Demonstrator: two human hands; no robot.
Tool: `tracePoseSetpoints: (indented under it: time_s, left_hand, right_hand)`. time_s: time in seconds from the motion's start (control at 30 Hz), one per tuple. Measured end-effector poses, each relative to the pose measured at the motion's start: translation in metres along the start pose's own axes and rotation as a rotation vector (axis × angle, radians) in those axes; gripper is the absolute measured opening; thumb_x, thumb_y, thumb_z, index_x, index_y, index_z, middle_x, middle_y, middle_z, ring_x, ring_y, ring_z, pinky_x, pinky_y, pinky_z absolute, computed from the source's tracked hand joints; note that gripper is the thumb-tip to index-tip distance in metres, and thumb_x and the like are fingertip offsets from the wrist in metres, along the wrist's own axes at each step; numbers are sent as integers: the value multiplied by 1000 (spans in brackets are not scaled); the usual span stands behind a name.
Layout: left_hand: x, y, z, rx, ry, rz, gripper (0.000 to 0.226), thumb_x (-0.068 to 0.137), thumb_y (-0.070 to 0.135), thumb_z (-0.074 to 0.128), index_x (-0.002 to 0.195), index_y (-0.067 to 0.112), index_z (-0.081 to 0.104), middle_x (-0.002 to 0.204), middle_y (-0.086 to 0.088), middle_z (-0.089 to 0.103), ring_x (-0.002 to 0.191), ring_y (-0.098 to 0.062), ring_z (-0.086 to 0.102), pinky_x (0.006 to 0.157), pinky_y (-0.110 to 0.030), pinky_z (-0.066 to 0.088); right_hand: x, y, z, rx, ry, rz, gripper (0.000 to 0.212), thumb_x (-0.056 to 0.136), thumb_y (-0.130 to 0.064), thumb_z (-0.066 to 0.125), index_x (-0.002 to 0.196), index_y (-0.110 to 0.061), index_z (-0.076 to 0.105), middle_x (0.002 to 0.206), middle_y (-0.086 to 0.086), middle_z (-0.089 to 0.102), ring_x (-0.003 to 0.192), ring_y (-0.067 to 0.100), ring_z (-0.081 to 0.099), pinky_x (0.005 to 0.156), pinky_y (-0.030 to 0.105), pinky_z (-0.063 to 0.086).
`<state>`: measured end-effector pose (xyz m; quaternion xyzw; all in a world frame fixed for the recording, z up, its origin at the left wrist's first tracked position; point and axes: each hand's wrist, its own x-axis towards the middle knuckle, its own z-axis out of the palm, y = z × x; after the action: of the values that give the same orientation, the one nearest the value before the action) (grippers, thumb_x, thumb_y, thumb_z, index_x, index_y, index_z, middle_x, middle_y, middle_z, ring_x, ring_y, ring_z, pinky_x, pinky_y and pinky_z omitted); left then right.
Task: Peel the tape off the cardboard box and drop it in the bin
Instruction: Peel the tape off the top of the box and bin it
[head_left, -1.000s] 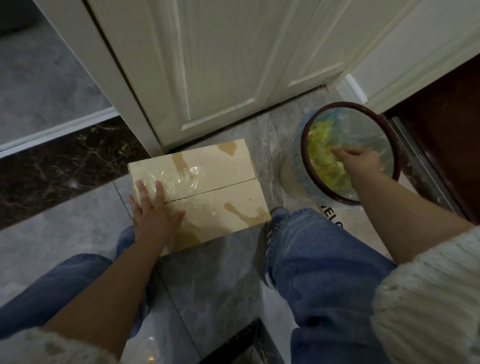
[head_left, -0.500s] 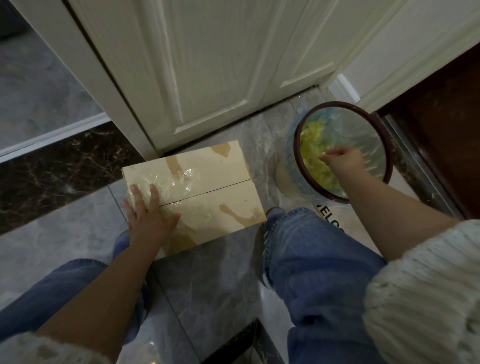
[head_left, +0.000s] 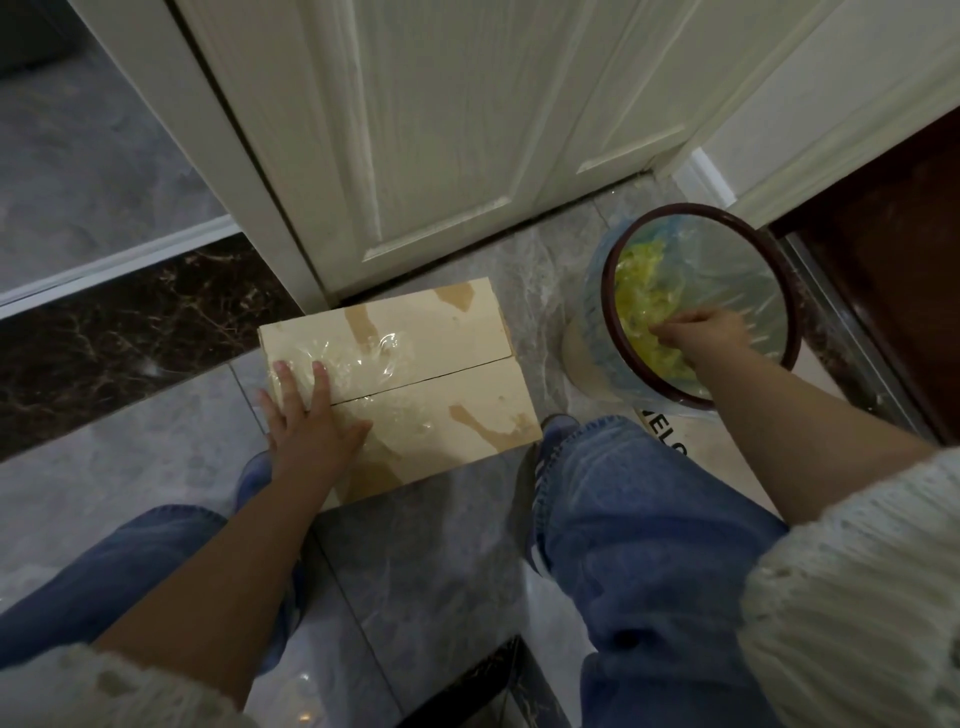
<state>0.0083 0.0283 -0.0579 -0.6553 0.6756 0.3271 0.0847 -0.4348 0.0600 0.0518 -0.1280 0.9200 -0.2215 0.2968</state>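
A pale cardboard box lies flat on the floor in front of me, its two flaps meeting in a seam. Crinkled clear tape still sticks to its left part, and brown patches show where the surface is torn. My left hand presses flat on the box's left end, fingers spread. My right hand reaches down inside the round bin at the right, fingers bunched and pointing into yellow-green waste. Whether tape is between those fingers is not visible.
A white panelled door stands right behind the box and the bin. My knees in blue jeans flank the box. A light mat with letters lies under the bin. A dark stone strip crosses the floor at the left.
My right hand has stayed inside the bin, shifting slightly lower over the yellow-green waste. My left hand has kept its place on the box.
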Motion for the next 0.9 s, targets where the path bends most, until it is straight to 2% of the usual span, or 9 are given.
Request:
tracePoseSetpoints:
  time_s: [0.13, 0.2, 0.3, 0.47, 0.53, 0.6, 0.73, 0.83, 0.9]
  left_hand:
    - [-1, 1, 0, 12, -1, -5, 103, 94, 54, 62, 163, 24, -9, 165, -11, -31, 152, -40, -24, 124, -56, -3]
    - [-2, 3, -2, -5, -9, -13, 102, 95, 54, 61, 163, 25, -10, 165, -10, -32, 152, -41, -25, 124, -56, -3]
    - [-2, 3, -2, -4, -10, -4, 102, 95, 54, 60, 163, 24, -10, 165, -10, -32, 152, -41, -25, 124, -57, -3]
    - [-3, 4, -3, -27, -17, -16, 103, 94, 54, 62, 162, 27, -11, 165, -8, -32, 151, -41, -25, 123, -59, 0]
    - [-4, 6, -4, -35, -18, -26, 103, 94, 53, 63, 162, 28, -11, 165, -7, -32, 151, -42, -25, 123, -60, 1]
    - [-5, 8, -5, -37, -23, -42, 102, 95, 53, 62, 162, 29, -12, 165, -6, -33, 151, -42, -25, 123, -61, 3]
    - [-10, 13, -9, -7, 5, -57, 100, 96, 53, 60, 162, 29, -12, 165, -8, -31, 152, -41, -22, 123, -58, 1]
    - [-12, 17, -8, 3, 53, -66, 98, 97, 52, 60, 163, 27, -8, 167, -11, -26, 153, -39, -21, 124, -54, -1]
    - [-12, 19, -9, -14, 69, -54, 98, 97, 49, 62, 163, 24, -5, 168, -12, -24, 154, -40, -19, 124, -53, 0]
  right_hand:
    - [6, 5, 4, -36, 40, -15, 8, 81, -19, 79, 88, -21, 76, 106, 8, 72, 98, 22, 67, 89, 37, 55]
    - [5, 5, 4, -49, 47, -25, 16, 81, -26, 78, 94, -17, 76, 100, 10, 73, 96, 24, 69, 90, 39, 56]
    - [2, 3, 2, -84, 73, -48, 9, 83, -26, 78, 89, -21, 73, 91, 5, 70, 91, 20, 65, 83, 29, 49]
    - [0, -1, -1, -57, 205, -69, 13, 82, -25, 75, 82, -23, 62, 97, 6, 71, 94, 23, 68, 83, 34, 55]
    - [-4, -7, -3, -71, 263, -129, 10, 87, -28, 68, 89, -21, 62, 98, 4, 69, 94, 22, 65, 83, 33, 52]
    - [-16, -22, -4, -150, 307, -301, 15, 93, -30, 62, 100, -17, 62, 95, 1, 65, 87, 19, 58, 78, 30, 45]
    - [-56, -65, 14, -200, 335, -779, 16, 95, -37, 56, 98, -21, 60, 89, -6, 60, 78, 12, 55, 69, 30, 42]
    - [-78, -86, 53, -222, 129, -1093, 16, 93, -30, 56, 99, -16, 62, 95, 1, 61, 84, 15, 56, 72, 28, 44]
    - [-93, -89, 90, -341, -111, -1165, 21, 90, -21, 60, 106, -10, 67, 102, 9, 64, 95, 24, 59, 83, 33, 45]
